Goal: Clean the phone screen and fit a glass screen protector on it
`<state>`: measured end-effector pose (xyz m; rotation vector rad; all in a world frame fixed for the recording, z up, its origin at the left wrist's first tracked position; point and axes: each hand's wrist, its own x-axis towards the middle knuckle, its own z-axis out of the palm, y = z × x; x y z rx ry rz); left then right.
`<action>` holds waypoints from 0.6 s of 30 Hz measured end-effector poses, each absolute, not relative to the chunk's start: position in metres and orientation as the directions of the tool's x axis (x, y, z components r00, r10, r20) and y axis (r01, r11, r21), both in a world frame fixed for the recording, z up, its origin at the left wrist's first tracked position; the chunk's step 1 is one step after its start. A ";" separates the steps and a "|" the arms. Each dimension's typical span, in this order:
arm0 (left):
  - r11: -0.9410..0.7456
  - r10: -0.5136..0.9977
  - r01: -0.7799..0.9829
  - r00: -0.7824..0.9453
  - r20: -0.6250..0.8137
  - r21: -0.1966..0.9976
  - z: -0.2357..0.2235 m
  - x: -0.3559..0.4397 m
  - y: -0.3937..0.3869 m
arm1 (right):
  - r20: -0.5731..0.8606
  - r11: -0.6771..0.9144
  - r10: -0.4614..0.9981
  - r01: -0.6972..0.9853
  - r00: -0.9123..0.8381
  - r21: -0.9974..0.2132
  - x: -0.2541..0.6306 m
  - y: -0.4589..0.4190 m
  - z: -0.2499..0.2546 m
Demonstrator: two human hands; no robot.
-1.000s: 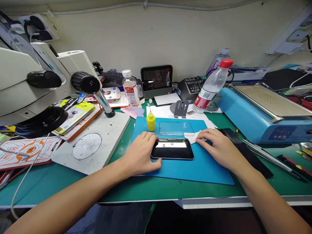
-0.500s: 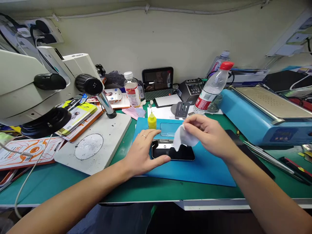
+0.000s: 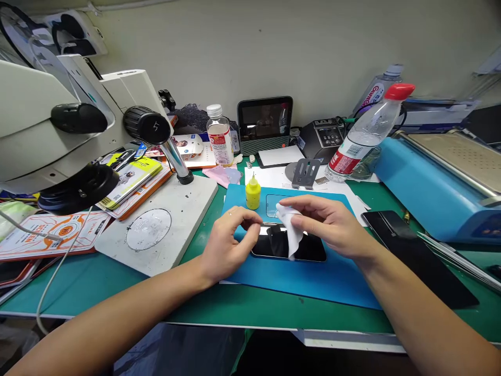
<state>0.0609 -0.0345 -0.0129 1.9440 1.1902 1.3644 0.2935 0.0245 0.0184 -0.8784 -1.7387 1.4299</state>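
A black-screened smartphone lies face up on the blue mat, partly covered by the cloth and my left hand. The thumb and fingers of my right hand pinch a crumpled white wipe, which hangs over the middle of the screen. At the phone's left end, my left hand has its fingers curled and thumb and forefinger close together; what they hold, if anything, is hidden. Behind the phone lies a clear, dark-edged screen protector. A yellow dropper bottle stands beside it.
A microscope on a white base takes up the left, near booklets. Behind stand a small bottle, a display and a tilted red-capped bottle. A blue machine and a black strip are right.
My left hand has drawn its spread fingers in to a pinch at the phone's left end. The white wipe in my right hand hangs narrower. The whole view has shifted slightly.
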 end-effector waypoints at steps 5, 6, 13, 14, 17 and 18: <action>-0.534 0.845 0.366 0.230 0.482 0.762 -0.014 0.059 -0.035 | 0.151 0.144 0.786 -0.060 -0.600 -0.988 0.296 0.015 0.023; -0.545 0.838 0.352 0.266 0.476 0.761 -0.014 0.059 -0.034 | 0.160 0.143 0.772 -0.077 -0.615 -0.987 0.296 0.014 0.024; -0.568 0.812 0.288 0.349 0.468 0.771 -0.010 0.062 -0.036 | 0.209 0.187 0.772 -0.101 -0.600 -0.977 0.297 0.013 0.020; -0.562 0.819 0.267 0.314 0.481 0.782 -0.010 0.062 -0.036 | 0.228 0.227 0.789 -0.074 -0.571 -0.971 0.296 0.013 0.019; -0.526 0.848 0.199 0.198 0.491 0.827 -0.013 0.061 -0.037 | 0.291 0.355 0.824 0.043 -0.487 -0.934 0.293 0.012 0.016; -0.522 0.851 0.181 0.171 0.496 0.834 -0.014 0.060 -0.037 | 0.304 0.383 0.825 0.076 -0.477 -0.921 0.292 0.012 0.015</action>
